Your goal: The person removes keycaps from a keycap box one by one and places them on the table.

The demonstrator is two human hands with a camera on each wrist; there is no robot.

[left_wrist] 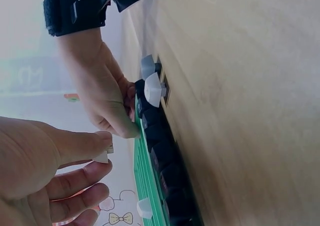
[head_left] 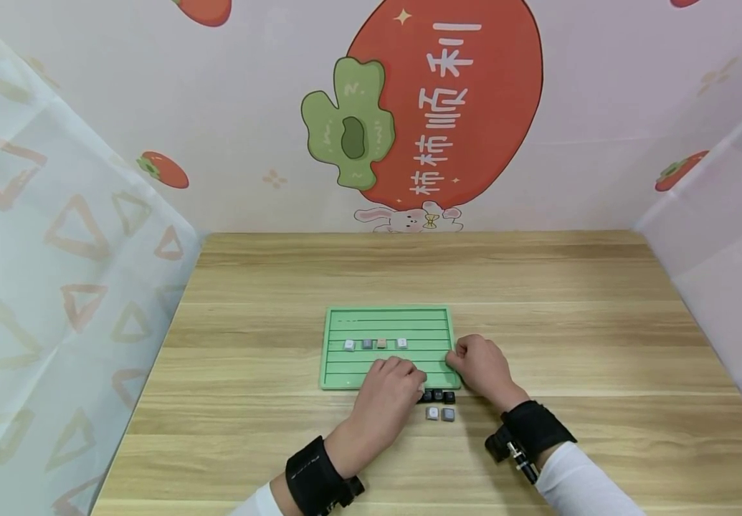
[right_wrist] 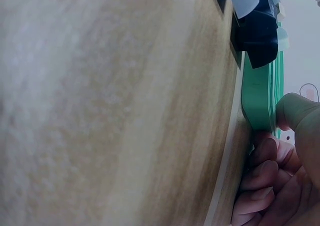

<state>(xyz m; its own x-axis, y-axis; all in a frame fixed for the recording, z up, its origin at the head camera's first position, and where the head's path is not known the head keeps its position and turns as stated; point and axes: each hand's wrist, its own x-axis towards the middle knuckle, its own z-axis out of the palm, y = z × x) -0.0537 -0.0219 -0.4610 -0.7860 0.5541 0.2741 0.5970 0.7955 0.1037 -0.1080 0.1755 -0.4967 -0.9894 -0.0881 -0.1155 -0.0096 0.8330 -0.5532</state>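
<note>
My left hand (head_left: pixel 388 401) is over the near edge of a green lined board (head_left: pixel 345 376). In the left wrist view it pinches a small white keycap (left_wrist: pixel 103 157) between thumb and forefinger, the other fingers loosely bent. My right hand (head_left: pixel 485 367) grips the board's right edge, thumb on top and fingers curled at the side. On the board stand a white keycap (head_left: pixel 349 345), a grey keycap (head_left: pixel 367 344), a beige keycap (head_left: pixel 381 343) and, after a wider gap, another white keycap (head_left: pixel 401 343).
Along the board's near edge lies a row of black keycaps (head_left: pixel 438 395), partly hidden by my left hand. Closer to me sit a loose white keycap (head_left: pixel 432 413) and a grey one (head_left: pixel 448 415). Printed cloth (head_left: pixel 248 129) surrounds the wooden table (head_left: pixel 571 308).
</note>
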